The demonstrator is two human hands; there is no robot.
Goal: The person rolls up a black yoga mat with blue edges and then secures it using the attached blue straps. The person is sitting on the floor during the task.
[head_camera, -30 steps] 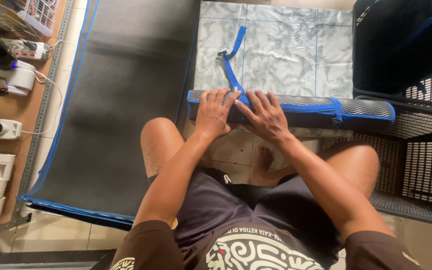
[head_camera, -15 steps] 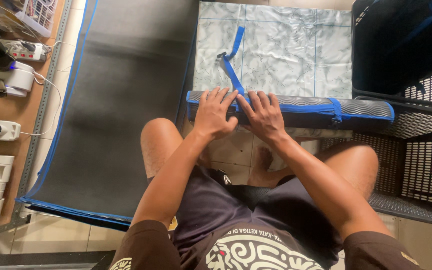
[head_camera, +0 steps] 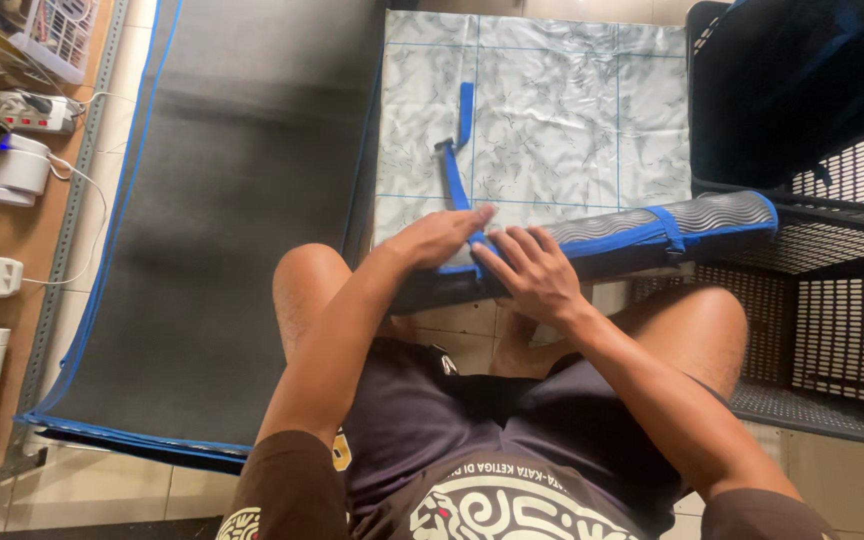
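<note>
Blue-edged and grey, the rolled mat [head_camera: 642,235] lies crosswise on the floor just past your knees, its right end reaching the black wire crate [head_camera: 832,320] and its left end under your hands. Your left hand [head_camera: 442,238] rests flat on top of the roll with the fingers stretched out and together, pressing down rather than closing round it. Your right hand [head_camera: 532,270] sits just beside it, fingers spread over the roll's near side, its grip loose and open on the mat. A blue strap [head_camera: 457,160] runs from between your two hands away across the pale marbled tiles [head_camera: 552,110]. A second blue band [head_camera: 667,230] wraps the roll well right of your hands. To your left a large dark mat [head_camera: 222,220] lies spread flat on the floor.
</note>
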